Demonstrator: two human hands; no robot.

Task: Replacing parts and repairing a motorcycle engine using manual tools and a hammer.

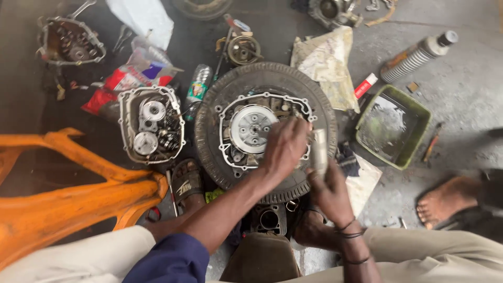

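Left hand (283, 149) laid on the engine case (262, 128), fingers curled over its right part, what they pinch impossible to tell. Right hand (327, 194) closed around a pale metal cylinder (318, 149), held upright just beside the case at three o'clock. Case seated in the middle of a tyre (215, 105) on the floor. Second engine cover (152, 126) at nine o'clock of the tyre, touching it or nearly so. Green tray (416, 112) (dark liquid inside) at three o'clock, spray can (419, 55) at two. Orange frame (68, 194) at eight o'clock.
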